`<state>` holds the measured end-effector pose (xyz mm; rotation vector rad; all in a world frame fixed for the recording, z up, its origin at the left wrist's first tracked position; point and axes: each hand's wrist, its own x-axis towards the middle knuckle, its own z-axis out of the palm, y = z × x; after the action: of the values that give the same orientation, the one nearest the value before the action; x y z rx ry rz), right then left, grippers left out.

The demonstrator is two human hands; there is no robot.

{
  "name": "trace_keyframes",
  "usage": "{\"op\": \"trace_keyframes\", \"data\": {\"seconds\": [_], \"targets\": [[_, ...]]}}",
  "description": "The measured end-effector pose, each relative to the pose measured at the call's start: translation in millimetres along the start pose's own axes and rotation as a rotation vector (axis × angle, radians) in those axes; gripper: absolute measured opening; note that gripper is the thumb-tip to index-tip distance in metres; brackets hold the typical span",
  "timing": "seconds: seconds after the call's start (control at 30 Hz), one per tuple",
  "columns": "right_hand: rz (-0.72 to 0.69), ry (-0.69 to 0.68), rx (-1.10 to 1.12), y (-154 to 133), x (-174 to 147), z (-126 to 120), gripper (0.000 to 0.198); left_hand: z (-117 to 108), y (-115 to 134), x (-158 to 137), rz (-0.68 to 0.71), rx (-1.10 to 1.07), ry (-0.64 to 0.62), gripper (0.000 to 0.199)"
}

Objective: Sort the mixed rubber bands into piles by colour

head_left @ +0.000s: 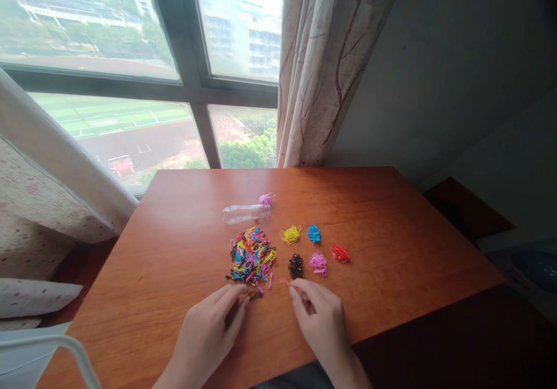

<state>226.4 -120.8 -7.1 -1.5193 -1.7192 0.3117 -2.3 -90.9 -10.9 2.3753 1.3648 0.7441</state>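
My left hand [211,322] is at the near side of the mixed pile of rubber bands [252,255], its thumb and forefinger pinched on a dark rubber band [256,295]. Pinched in the fingertips of my right hand [322,313] is a reddish rubber band [284,283], just below the black pile [296,266]. Single-colour piles lie to the right of the mixed one: yellow [290,235], blue [314,233], pink [318,263] and red [340,254]. A few loose bands stick out from the mixed pile's near edge.
Behind the mixed pile, a clear plastic bottle [246,213] lies on its side with a pink cap [266,198] by its neck. The wooden table [391,232] reaches to the window and curtain [313,69]. A white curved bar [72,345] stands at the lower left.
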Motion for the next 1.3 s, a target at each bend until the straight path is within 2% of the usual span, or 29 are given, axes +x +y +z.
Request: {"op": "trace_keyframes", "data": {"seconds": [0.27, 0.47, 0.7, 0.93, 1.07, 1.17, 1.3], "targets": [[0.227, 0.259, -0.253, 79, 2, -56, 0.04, 0, 3, 3, -0.002, 0.087, -0.022, 0.018], [0.263, 0.294, -0.379, 98, 6, -67, 0.048, 1, 0, 2, 0.012, 0.074, -0.034, 0.017], [0.273, 0.275, -0.391, 99, 17, -58, 0.05, 4, -3, -1, -0.011, 0.073, -0.057, 0.015], [0.262, 0.282, -0.356, 88, 10, -56, 0.046, 2, -1, 1, -0.024, 0.08, -0.054, 0.014], [0.232, 0.263, -0.257, 69, 3, -49, 0.038, 1, 1, 1, -0.03, 0.068, -0.049, 0.013], [0.162, 0.2, -0.18, 47, -2, -33, 0.033, 2, 1, 1, -0.039, 0.044, -0.035, 0.012], [0.061, 0.024, -0.072, 13, -9, -5, 0.026, 1, 0, 2, -0.037, 0.017, -0.012, 0.012]]}}
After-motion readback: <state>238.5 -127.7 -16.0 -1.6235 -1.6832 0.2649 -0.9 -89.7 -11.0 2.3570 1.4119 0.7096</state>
